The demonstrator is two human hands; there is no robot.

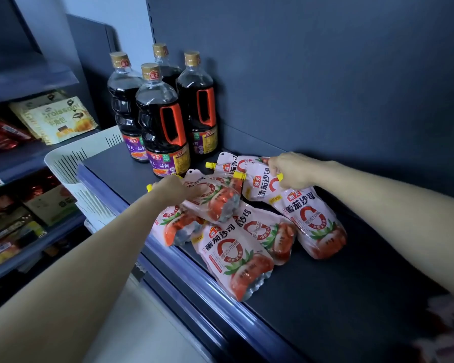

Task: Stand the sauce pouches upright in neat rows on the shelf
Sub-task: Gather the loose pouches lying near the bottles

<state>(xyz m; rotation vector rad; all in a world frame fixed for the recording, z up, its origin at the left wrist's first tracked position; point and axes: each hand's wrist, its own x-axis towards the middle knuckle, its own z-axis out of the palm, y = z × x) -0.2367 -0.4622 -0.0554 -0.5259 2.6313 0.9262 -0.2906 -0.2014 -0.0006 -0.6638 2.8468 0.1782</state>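
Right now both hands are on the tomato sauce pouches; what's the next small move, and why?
Probably lift the tomato sauce pouch in the right hand by its top and stand it on the bare shelf near the back panel. The right hand already grips it beside its yellow cap, nothing lies over it, and every pouch is lying down.

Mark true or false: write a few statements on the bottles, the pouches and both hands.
1. Four dark bottles stand upright behind the pouches. True.
2. The pouches stand in neat rows on the shelf. False: they lie overlapping in a heap.
3. The right hand grips the right pouch near its yellow cap. True.
4. The left hand holds a bottle. False: it holds the left pouch.
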